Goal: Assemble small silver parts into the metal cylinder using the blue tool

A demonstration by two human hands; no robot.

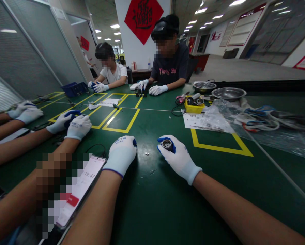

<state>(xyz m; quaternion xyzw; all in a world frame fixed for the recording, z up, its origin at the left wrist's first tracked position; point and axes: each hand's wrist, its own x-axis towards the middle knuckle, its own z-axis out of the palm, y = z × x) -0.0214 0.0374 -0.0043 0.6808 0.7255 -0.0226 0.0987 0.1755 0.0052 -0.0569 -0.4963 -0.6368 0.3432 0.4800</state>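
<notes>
My right hand (179,158), in a white glove with blue palm coating, wraps its fingers round a short dark cylindrical part (167,144). The open end of that part faces up and shows a metallic rim and a recessed inside. To its left, my left hand (122,152) is closed in the same kind of glove, fingers curled down toward the table. Whatever it holds, if anything, is hidden. Between the two hands, small metal rings (146,153) lie on the green tabletop (142,211). A few tiny clear scraps (152,172) rest nearer to me.
A phone (83,190) lies beside my left forearm. Co-workers' gloved hands (78,127) are close on the left, others across the table. At the right are a yellow bin (194,108) of parts, metal bowls (229,93), plastic bags (226,112) and bundled cables (259,119).
</notes>
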